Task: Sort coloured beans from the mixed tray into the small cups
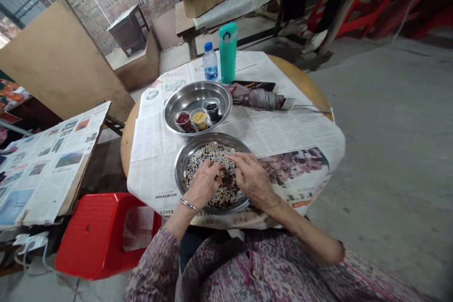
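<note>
In front of me a round steel basin (182,152) holds a mix of grains and beans (212,152), white, yellow, black and dark red. My left hand (205,181) is over its left side, fingers curled down into the mix; whatever they pinch is too small to make out. Reaching in from the right, my right hand (254,179) has its fingers stretched over the grains, the thumb hidden. Behind it, a second steel basin (170,104) carries clear cups of red beans (184,121), yellow beans (199,119) and black beans (212,108), with some loose beans around them.
Newspaper (148,151) covers the round table (318,87). At its back stand a water bottle (210,63) and a teal bottle (228,54), near a folded umbrella (260,97) and a phone (265,86). A red stool (92,236) and another newspaper-covered table (46,170) are at left.
</note>
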Demonstrator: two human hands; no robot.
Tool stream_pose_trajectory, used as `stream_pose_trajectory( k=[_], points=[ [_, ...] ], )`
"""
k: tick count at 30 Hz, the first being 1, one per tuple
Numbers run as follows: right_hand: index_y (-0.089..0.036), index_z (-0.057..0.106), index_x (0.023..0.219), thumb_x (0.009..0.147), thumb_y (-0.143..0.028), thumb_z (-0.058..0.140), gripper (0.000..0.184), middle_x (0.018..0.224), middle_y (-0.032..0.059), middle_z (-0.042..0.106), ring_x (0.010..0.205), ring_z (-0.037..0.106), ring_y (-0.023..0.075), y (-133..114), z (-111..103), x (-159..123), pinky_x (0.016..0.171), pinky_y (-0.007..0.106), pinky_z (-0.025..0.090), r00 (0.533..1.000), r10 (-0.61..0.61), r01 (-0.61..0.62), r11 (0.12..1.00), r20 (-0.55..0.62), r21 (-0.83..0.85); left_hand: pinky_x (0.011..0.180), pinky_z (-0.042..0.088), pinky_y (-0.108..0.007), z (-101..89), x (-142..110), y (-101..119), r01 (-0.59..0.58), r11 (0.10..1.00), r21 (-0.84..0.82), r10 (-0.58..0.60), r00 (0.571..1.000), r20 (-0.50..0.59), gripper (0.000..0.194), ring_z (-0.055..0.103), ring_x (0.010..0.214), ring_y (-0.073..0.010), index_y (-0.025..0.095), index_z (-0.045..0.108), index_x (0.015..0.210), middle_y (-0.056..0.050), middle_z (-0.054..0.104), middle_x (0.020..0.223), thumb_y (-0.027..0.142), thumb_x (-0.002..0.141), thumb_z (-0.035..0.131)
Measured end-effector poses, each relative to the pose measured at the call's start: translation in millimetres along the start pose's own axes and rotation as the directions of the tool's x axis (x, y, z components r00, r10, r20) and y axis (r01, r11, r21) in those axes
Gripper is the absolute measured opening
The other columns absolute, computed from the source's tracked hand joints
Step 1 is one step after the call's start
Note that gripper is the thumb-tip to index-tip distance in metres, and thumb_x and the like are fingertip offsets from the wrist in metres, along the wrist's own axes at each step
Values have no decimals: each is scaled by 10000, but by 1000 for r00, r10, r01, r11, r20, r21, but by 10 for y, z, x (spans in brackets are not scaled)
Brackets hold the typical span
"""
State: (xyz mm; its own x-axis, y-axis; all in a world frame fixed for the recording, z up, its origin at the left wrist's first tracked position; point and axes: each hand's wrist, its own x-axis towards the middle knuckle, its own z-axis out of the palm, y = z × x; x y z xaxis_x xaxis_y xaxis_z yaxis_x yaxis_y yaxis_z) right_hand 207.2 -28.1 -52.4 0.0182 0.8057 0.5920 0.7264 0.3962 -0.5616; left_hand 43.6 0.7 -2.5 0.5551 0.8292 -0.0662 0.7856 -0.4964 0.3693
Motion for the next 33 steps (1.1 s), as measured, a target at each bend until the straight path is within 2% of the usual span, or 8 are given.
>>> stream_pose_trajectory(
  k=[3,8,13,16,19,23,28,33],
  points=[
    [-192,611,1207,819,-28,419,463,1114,104,644,1069,582,263,2,11,-8,951,451,513,1000,-7,7,1000,-3,-10,904,495,-288,12,-109,-16,-48,994,-101,46,999,-15,251,567,941,-157,194,603,1030,-28,562,999,16,886,503],
    [-192,602,1204,831,-22,415,450,1114,100,645,1055,589,253,-9,1,-10,928,435,530,1000,-10,10,1000,-4,-9,913,506,-302,14,-348,53,-139,981,-134,143,990,17,110,571,970,-170,192,625,1029,-35,590,1021,168,937,570],
    [-186,604,1183,842,-23,421,420,1091,96,660,1042,599,249,-18,-11,-14,920,421,539,1000,-12,12,1000,17,-18,999,473,-319,47,-431,113,-346,937,-43,348,925,151,256,549,1043,-172,211,590,1196,-40,617,1120,145,975,478],
    [-187,608,1177,841,-24,423,417,1091,98,665,1046,603,254,-18,-9,-20,919,427,539,1000,-8,9,1000,23,-24,975,481,-332,55,-330,122,-401,913,81,380,904,195,347,531,1041,-194,218,583,1228,-48,611,1145,71,941,455],
    [-185,613,1168,843,-24,423,410,1086,102,666,1044,605,256,-22,-11,-21,922,431,537,1000,-15,16,999,23,-31,953,493,-366,37,-183,94,-339,910,240,313,939,141,329,498,1111,-227,223,568,1241,-73,570,1237,118,947,467],
    [-181,616,1171,856,-28,422,400,1077,103,667,1041,604,249,-29,-18,-16,927,421,533,999,-25,26,999,25,-39,938,510,-361,-34,-70,-38,-116,942,315,129,991,-20,334,493,1134,-221,228,539,1260,-82,535,1280,126,954,455],
    [-180,624,1169,873,-45,427,381,1066,101,669,1038,605,243,-19,-15,-23,938,414,525,999,-31,32,999,33,-33,961,512,-370,-141,-207,-184,142,954,265,-109,985,-138,333,501,1126,-223,218,570,1173,-80,526,1266,42,920,445],
    [-196,625,1188,882,-56,417,396,1064,91,678,1027,616,238,-25,-18,-22,930,411,527,999,-25,26,999,40,-26,961,527,-432,-140,-493,-69,149,984,103,-143,988,-63,398,485,1178,-263,253,497,1260,-76,481,1289,354,904,642]
  ],
)
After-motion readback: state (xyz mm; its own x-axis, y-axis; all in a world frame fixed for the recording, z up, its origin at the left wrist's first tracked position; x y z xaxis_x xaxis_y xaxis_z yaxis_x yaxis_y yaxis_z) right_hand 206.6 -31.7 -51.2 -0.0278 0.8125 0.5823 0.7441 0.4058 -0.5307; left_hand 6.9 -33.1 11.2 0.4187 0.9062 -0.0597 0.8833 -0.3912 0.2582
